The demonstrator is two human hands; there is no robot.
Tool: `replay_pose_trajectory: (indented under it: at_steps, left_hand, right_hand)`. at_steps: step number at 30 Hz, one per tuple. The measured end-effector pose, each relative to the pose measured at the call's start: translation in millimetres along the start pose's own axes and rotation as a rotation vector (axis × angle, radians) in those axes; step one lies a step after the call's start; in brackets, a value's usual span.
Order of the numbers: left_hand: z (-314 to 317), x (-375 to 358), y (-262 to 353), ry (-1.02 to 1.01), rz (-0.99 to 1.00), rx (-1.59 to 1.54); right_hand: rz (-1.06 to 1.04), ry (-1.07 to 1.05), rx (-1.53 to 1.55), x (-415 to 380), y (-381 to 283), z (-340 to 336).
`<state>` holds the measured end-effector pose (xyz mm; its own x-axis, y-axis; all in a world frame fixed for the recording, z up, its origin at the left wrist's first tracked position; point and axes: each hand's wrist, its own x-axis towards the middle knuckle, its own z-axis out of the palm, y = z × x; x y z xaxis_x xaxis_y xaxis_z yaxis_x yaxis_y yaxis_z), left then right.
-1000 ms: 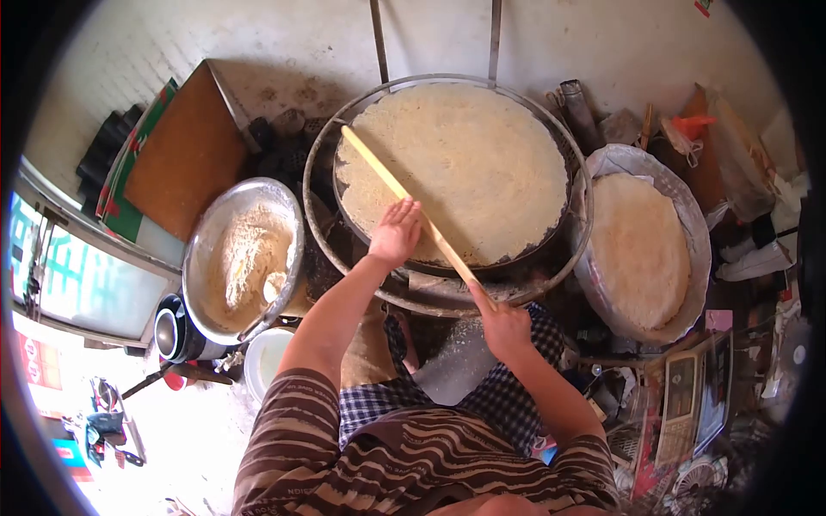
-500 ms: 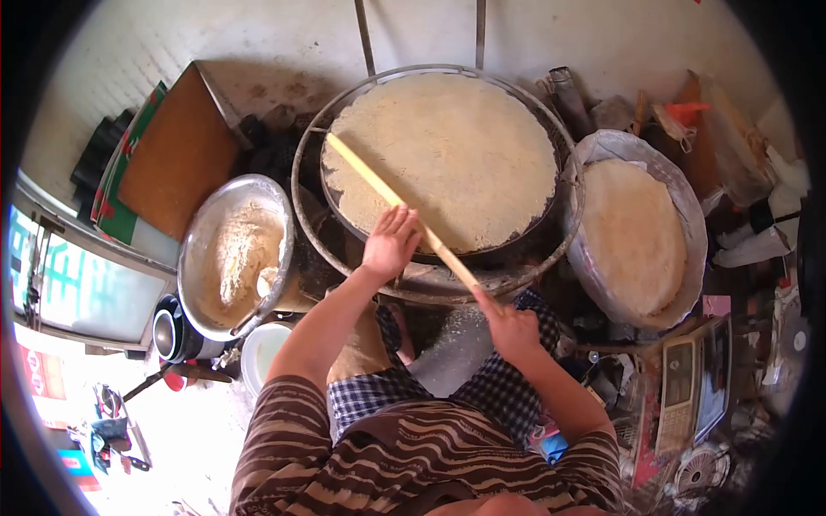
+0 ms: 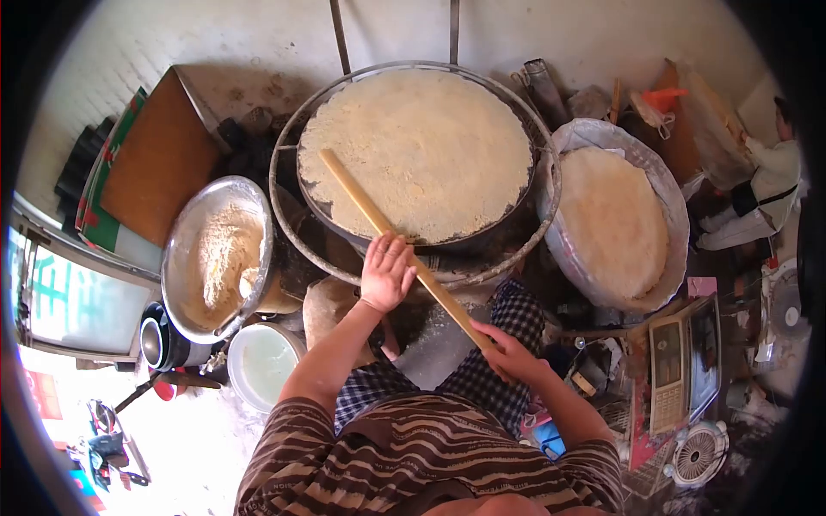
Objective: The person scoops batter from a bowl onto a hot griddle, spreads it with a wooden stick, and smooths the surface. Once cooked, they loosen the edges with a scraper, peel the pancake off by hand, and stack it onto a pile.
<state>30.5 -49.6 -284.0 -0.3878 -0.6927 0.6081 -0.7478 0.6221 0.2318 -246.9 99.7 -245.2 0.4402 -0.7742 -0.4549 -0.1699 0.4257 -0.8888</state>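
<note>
A thin layer of pale batter (image 3: 430, 146) covers most of a large round griddle (image 3: 323, 206), with a ragged edge at the left. Across its near left part slants a long flat wooden stick (image 3: 351, 185). My left hand (image 3: 387, 273) is closed over the middle of the stick, fingers laid along its top, just short of the griddle's near edge. Closer to my body, my right hand (image 3: 509, 354) grips the stick's near end above my knee. The palm sides of both hands are hidden.
A metal ring (image 3: 280, 228) surrounds the griddle. Left of it stands a metal basin (image 3: 175, 275) of wet dough, with a white bucket (image 3: 297, 340) below. On the right, a lined basin (image 3: 675, 224) holds stacked flatbread (image 3: 611, 228). What looks like a person in pale clothing (image 3: 770, 176) is at the far right.
Both hands have drawn the stick nearer to my body and slightly right across the griddle. It has tilted to show a broader face. The whole view has shifted a little.
</note>
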Motion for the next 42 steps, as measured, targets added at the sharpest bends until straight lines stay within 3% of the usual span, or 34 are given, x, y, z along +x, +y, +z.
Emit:
replay_pose_trajectory:
  at_steps: [3,5,7,10,17,20,23,25,28,30,36,42]
  left_hand:
    - [-6,1,-4,0.056,-0.091,0.076]
    - [-11,-4,-25,0.038,-0.074,0.090]
    - [-21,-3,-50,-0.011,-0.012,0.119]
    - [-29,18,-49,-0.079,-0.039,0.087]
    - [36,80,-14,-0.191,0.081,-0.058]
    - [91,108,7,-0.182,0.185,-0.116]
    - [136,129,45,-0.158,0.259,-0.197]
    - [145,146,55,-0.159,0.298,-0.197]
    - [144,159,57,-0.236,0.277,-0.187]
    - [147,156,25,-0.302,0.196,-0.186]
    - [121,140,-65,-0.198,0.105,-0.080]
    - [55,109,-54,-0.191,0.090,-0.008]
  right_hand:
    - [-0.076,-0.051,-0.118,27,-13,-4]
    - [-0.246,0.025,-0.400,43,-14,-3]
    - [-0.545,0.218,-0.846,63,-5,-1]
    - [-0.439,0.406,-1.316,61,-32,7]
    - [-0.334,0.636,-1.510,25,-22,-41]
    - [-0.130,0.774,-1.564,7,-4,-56]
    - [-0.077,0.836,-1.225,-13,10,-62]
    - [-0.436,0.933,-0.891,-3,18,-65]
    - [-0.258,0.689,-0.144,7,34,-61]
    - [-0.069,0.439,0.395,22,-11,-44]
    - [-0.175,0.129,0.721,90,-24,-13]
    - [-0.111,0.064,0.562,74,-19,-4]
